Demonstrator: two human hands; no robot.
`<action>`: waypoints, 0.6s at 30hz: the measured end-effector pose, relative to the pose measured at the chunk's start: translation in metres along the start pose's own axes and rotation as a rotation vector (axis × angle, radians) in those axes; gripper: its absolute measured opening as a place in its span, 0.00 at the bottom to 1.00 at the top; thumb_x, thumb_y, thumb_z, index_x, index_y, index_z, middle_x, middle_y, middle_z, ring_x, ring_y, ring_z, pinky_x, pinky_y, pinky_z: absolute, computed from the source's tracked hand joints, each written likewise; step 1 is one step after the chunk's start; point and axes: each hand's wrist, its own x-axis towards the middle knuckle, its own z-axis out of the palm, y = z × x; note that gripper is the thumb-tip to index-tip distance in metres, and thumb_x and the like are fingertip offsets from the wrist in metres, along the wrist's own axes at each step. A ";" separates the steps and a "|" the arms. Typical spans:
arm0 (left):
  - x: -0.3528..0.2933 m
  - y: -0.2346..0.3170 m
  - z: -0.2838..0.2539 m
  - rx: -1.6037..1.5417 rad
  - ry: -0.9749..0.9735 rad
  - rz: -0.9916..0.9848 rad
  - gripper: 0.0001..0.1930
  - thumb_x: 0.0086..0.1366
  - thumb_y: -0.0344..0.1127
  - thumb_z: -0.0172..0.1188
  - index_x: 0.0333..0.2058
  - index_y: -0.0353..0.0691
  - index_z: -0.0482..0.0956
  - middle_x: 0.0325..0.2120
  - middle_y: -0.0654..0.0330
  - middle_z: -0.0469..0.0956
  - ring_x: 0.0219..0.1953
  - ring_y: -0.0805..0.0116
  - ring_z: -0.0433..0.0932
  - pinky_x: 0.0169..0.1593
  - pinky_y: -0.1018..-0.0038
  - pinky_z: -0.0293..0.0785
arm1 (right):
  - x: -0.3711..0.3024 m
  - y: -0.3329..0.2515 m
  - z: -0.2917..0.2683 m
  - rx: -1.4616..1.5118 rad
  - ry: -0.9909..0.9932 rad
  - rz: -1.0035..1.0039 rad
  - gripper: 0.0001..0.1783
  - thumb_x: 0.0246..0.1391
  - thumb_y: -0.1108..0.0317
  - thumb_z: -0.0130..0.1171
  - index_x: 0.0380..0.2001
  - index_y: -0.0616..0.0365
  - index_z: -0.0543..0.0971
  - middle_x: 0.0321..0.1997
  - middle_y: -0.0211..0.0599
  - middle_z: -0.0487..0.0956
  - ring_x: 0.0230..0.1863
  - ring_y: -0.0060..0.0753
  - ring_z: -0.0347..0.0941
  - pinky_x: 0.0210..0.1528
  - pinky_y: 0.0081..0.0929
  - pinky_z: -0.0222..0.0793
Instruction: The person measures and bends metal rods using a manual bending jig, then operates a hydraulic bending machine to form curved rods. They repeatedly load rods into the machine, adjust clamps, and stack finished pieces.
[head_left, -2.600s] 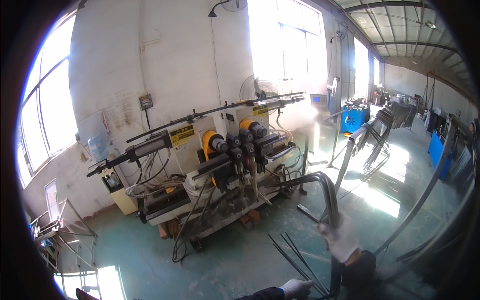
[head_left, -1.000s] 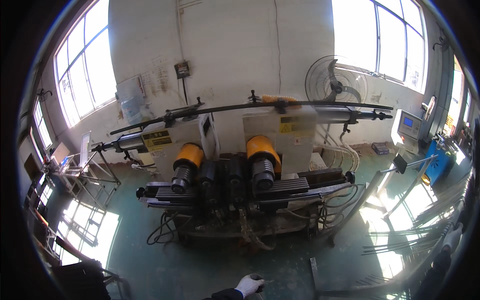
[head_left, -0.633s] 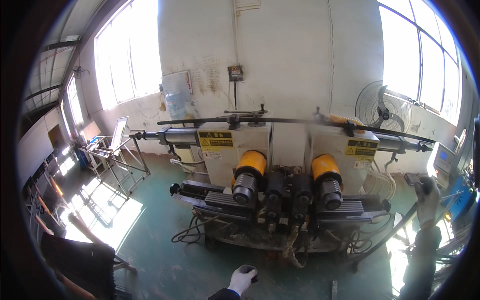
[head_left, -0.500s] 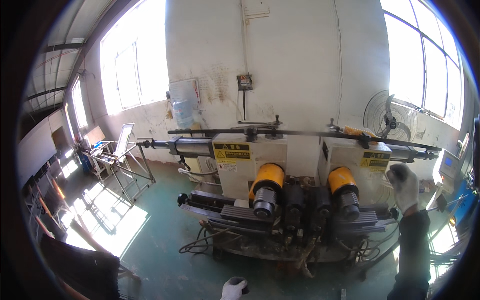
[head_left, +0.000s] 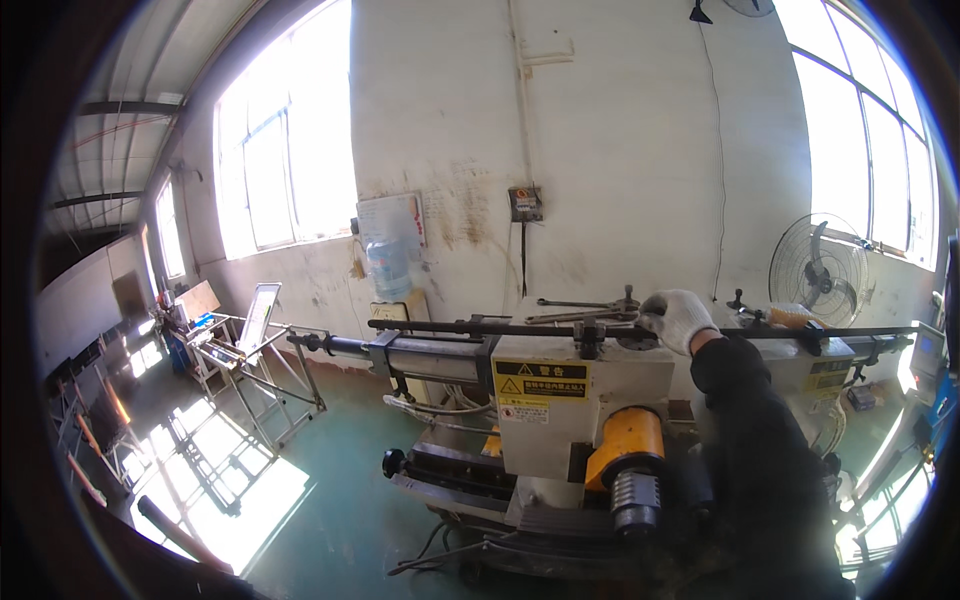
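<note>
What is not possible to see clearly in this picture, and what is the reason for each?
All in the head view:
Left hand: outside the frame.
Right hand: its own back hides part of the grasp, so whether it grips the black bar is unclear.
Machine: the dark sleeve covers much of its right front.
Upper fan: cut off by the top edge.
Whiteboard: its marks are too small.

A long rod [head_left: 460,327] runs across the top of a machine [head_left: 540,445], lower right; behind, a fan [head_left: 818,275] stands right, a bottle [head_left: 388,268] atop a dispenser [head_left: 402,309] left.
</note>
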 end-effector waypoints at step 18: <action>0.224 0.139 -0.067 -0.015 -0.030 -0.027 0.08 0.76 0.35 0.67 0.40 0.35 0.87 0.32 0.54 0.88 0.33 0.59 0.88 0.40 0.63 0.86 | 0.184 0.002 0.135 -0.338 -0.463 0.083 0.15 0.63 0.65 0.75 0.50 0.58 0.92 0.52 0.56 0.92 0.55 0.60 0.90 0.60 0.49 0.84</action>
